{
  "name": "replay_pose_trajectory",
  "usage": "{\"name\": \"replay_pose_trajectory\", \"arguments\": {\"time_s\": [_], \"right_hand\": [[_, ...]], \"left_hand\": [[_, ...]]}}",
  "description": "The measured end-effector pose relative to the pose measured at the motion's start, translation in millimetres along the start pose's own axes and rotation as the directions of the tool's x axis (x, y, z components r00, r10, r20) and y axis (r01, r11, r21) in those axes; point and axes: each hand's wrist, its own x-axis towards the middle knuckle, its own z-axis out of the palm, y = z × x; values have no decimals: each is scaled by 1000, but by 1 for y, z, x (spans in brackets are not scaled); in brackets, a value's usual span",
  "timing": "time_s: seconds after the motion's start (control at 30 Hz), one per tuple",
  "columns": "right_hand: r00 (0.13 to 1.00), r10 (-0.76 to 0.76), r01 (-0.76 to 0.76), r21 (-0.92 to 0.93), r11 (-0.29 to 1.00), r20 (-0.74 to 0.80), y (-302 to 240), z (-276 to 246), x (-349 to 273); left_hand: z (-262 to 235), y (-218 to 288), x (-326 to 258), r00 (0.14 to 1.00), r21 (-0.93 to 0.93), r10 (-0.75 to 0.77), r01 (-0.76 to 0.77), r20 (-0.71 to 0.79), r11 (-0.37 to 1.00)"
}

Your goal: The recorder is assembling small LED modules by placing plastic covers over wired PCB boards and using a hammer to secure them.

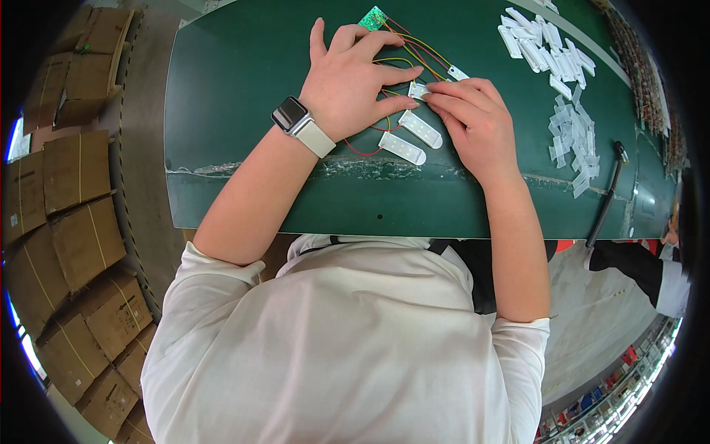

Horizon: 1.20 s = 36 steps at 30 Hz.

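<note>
White LED module (pixel 418 90) sits pinched by your right hand (pixel 477 118), at its fingertips; your left hand (pixel 346 83) spreads wide just beside it, over wires (pixel 427 53). Cartons (pixel 78 170) carry print too small to read.

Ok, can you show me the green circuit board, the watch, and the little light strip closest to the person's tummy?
Green circuit board (pixel 373 18): head view, middle of its green face.
Watch (pixel 289 113): head view, on its dark screen.
Light strip (pixel 403 149): head view, middle of its white face.
</note>
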Motion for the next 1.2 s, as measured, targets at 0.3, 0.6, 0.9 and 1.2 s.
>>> {"name": "replay_pose_trajectory", "arguments": {"time_s": [0.3,0.6,0.9,1.2], "right_hand": [[1000,18,-18,-17,1000,5,-1,0,-2],[1000,18,-18,-57,998,9,0,1,-2],[999,-30,28,-128,991,-12,5,-5,-3],[988,28,-30,-13,999,-149,9,2,-9]], "left_hand": [[-1,4,-3,998,14,-15,14,54,1000],[-4,6,-3,996,46,-85,84,24,995],[-4,12,6,999,87,-31,30,15,996],[-2,1,7,991,105,-80,68,112,992]]}}
